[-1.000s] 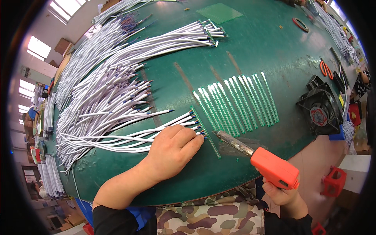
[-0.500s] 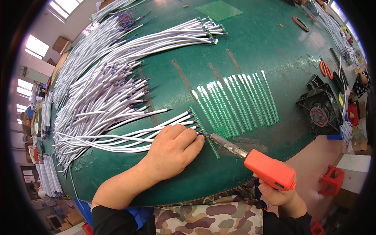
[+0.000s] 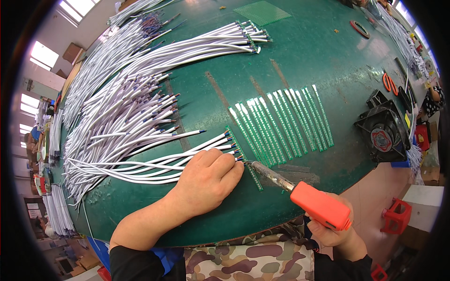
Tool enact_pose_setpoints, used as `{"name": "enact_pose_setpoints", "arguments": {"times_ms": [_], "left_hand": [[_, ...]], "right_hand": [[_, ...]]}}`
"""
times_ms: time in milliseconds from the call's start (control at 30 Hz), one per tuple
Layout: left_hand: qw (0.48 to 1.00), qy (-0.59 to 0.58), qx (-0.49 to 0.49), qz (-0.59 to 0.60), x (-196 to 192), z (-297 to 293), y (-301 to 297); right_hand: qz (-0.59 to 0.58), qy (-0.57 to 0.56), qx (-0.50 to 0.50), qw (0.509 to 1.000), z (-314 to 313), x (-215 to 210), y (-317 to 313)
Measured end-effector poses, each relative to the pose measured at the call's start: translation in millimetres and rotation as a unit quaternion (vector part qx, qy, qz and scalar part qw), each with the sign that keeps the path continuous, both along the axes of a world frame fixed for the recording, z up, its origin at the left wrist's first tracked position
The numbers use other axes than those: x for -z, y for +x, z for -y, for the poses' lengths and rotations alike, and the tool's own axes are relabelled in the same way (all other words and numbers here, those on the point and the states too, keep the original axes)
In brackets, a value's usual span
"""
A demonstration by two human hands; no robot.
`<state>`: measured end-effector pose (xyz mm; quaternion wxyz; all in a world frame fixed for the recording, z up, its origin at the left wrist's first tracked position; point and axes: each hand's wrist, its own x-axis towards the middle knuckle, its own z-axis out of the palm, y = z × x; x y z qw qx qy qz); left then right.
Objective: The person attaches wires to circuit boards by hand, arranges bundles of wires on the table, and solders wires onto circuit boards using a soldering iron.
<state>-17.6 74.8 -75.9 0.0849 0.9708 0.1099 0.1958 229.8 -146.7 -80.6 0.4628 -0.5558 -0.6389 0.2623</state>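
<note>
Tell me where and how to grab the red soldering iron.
I'd grip the soldering iron by its red handle, from the near right side, where the right hand holds it: that end is thick and blocky, while the slim metal barrel points toward the green strip and may be hot.

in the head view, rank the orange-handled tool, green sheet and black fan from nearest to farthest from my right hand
From the right hand:
1. Black fan: ahead, to the right
2. Orange-handled tool: just beyond the fan
3. Green sheet: far ahead, to the left
</note>
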Motion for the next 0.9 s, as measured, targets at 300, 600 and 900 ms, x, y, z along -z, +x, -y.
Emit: {"name": "enact_pose_setpoints", "arguments": {"times_ms": [300, 600, 900], "left_hand": [[1.000, 0.005, -0.008, -0.013, -2, 1, 2], [1.000, 0.005, -0.006, -0.014, -2, 0, 1], [0.999, 0.015, -0.017, -0.027, -4, 2, -3]], "right_hand": [[0.050, 0.045, 0.003, 0.998, -11, -10, -4], [0.059, 0.001, 0.015, 0.998, -2, -17, -3], [0.036, 0.022, 0.042, 0.998, 13, 2, 6]]}}
